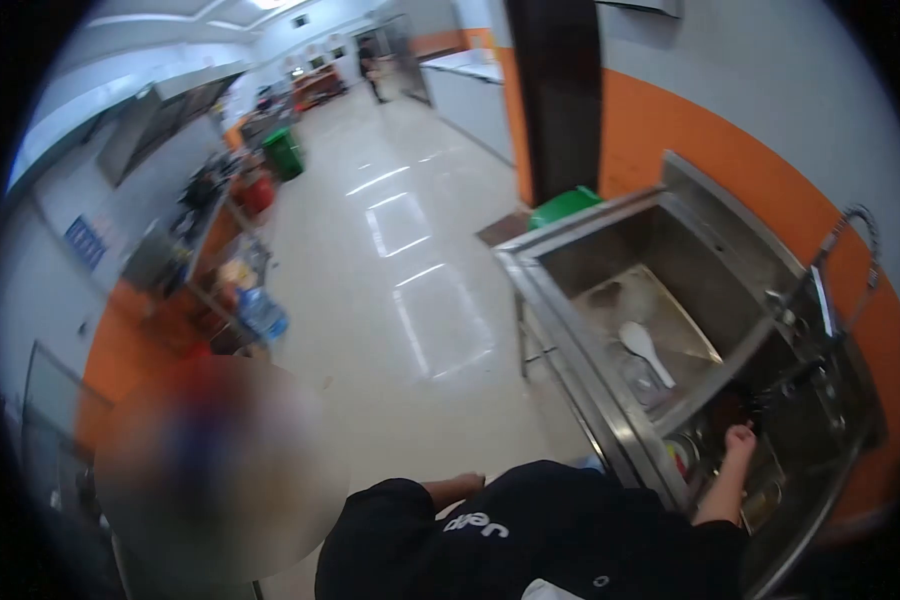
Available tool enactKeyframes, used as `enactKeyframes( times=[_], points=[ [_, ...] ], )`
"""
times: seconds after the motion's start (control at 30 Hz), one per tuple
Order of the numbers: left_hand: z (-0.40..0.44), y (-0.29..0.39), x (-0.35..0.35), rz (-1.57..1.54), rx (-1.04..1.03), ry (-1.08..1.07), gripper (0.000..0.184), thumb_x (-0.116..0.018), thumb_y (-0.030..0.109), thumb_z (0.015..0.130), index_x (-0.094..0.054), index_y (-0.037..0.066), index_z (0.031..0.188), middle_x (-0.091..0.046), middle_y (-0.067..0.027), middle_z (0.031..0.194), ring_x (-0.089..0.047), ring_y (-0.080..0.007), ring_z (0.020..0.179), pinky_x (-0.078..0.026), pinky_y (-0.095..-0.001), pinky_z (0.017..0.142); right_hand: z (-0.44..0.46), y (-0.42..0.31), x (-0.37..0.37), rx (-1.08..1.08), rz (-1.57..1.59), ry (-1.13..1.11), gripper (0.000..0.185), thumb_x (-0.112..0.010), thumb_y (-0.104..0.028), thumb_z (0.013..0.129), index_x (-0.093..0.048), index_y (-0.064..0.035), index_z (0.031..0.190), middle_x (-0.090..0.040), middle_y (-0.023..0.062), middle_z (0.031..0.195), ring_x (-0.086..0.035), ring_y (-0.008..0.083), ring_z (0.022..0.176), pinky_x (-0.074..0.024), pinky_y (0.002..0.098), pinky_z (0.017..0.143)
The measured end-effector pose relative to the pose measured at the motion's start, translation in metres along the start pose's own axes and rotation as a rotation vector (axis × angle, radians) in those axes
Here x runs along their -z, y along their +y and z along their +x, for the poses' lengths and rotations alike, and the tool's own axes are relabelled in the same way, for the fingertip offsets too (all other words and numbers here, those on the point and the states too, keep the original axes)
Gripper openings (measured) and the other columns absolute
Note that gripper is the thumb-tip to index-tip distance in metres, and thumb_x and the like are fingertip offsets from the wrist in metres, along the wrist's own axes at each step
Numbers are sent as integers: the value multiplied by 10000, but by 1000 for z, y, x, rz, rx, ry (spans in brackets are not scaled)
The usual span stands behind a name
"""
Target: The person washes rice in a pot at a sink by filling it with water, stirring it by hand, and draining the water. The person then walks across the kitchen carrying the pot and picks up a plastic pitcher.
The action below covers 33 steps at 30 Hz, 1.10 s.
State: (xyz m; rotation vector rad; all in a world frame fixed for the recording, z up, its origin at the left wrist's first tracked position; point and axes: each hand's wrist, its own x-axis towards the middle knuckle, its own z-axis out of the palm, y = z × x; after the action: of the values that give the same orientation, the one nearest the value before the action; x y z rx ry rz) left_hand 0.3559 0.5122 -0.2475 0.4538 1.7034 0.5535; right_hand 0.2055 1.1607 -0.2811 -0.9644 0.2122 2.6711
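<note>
right grip — contents unclear | blue wall sign — lettering blurred

At 6 o'clock, the shirt is black, its lettering white. Toward 3 o'clock, the sink is silver-grey, the scoop white; toward 2, the tub is green, the wall pale grey above orange. The bucket at 10 is red, the bottle at 9 blue.

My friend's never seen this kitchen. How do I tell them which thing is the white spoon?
Look right for the big metal sink by the orange wall. In its basin nearest the green thing, a white spoon lies at the bottom, handle slanting down to the right. It's the bright, solid white one; the item beside it looks dull and see-through.
</note>
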Motion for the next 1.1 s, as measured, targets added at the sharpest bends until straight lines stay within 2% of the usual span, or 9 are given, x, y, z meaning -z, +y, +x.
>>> enactKeyframes(
  times=[0.13, 0.3, 0.37, 0.47, 0.7, 0.87, 0.93, 0.97, 1.1],
  points=[
    [18, 34, 30, 8, -35, -108, 500, -449, 355, 864, -393, 74, 1273, -469, -131, 1232, -446, -265, 1137, -371, -399, 929, 70, -42, 71, 145, -131, -38, 130, -376, -60, 790, -490, -124, 797, -442, 39, 608, -417, 161, 454, -381, 301, 466],
    [-9, 88, 104, 42, 291, -533, 519, -430, 376, 870, -385, 78, 1292, -458, -122, 1266, -439, -263, 1151, -370, -388, 932, -60, 5, 39, 249, -40, 61, 87, -491, -59, 686, -554, -68, 745, -457, 38, 553, -458, 193, 528, -404, 345, 542],
    [-12, 130, 152, 379, -194, -443, 390, -453, 287, 891, -472, 103, 1235, -495, -114, 1230, -470, -249, 1110, -343, -352, 957, -70, -1, 37, 245, -173, 66, 123, -470, -158, 740, -568, -140, 812, -462, -16, 581, -426, 148, 514, -365, 316, 541],
    [-106, 313, 177, 254, -852, 249, 298, -490, 315, 863, -593, 72, 1003, -553, -116, 927, -511, -259, 912, -393, -366, 838, -73, -8, 31, 279, -248, 143, 126, -448, -168, 768, -564, -155, 817, -465, -24, 589, -418, 145, 518, -352, 313, 534],
    [-85, 464, 141, -565, -1684, -49, 194, -517, 278, 873, -567, 91, 854, -545, -68, 895, -514, -260, 864, -373, -372, 742, -19, -17, 8, 164, -300, 108, 110, -462, -100, 796, -516, -54, 880, -471, 57, 689, -488, 196, 643, -447, 325, 645],
    [3, 482, 157, -626, -1594, 205, 170, -522, 254, 865, -543, 89, 830, -534, -85, 867, -499, -237, 812, -382, -370, 726, 55, -17, 17, 263, -1042, 186, 315, -579, -215, 762, -530, -62, 1033, -568, 129, 906, -549, 294, 841, -459, 429, 784],
    [15, 494, 166, -763, -1446, 202, 161, -548, 273, 859, -556, 112, 846, -563, -41, 824, -540, -265, 820, -374, -363, 711, 105, -31, 51, 925, -2495, -13, 565, -632, -308, 738, -430, -105, 1225, -486, 181, 1169, -459, 367, 1077, -387, 482, 896],
    [32, 488, 183, -548, -1450, 290, 203, -580, 316, 833, -550, 116, 855, -571, -26, 767, -548, -259, 781, -383, -358, 695, 97, -25, 35, 744, -2722, -12, 665, -655, -346, 710, -377, -132, 1274, -405, 192, 1249, -371, 391, 1151, -348, 499, 927],
    [86, 380, 187, 156, -683, 1027, 326, -617, 267, 710, -562, 66, 961, -519, -121, 925, -469, -286, 861, -352, -385, 783, 122, -26, 11, 794, -3095, -427, 840, -701, -404, 633, -293, -194, 1336, -249, 201, 1361, -231, 426, 1238, -314, 521, 953]
  ],
)
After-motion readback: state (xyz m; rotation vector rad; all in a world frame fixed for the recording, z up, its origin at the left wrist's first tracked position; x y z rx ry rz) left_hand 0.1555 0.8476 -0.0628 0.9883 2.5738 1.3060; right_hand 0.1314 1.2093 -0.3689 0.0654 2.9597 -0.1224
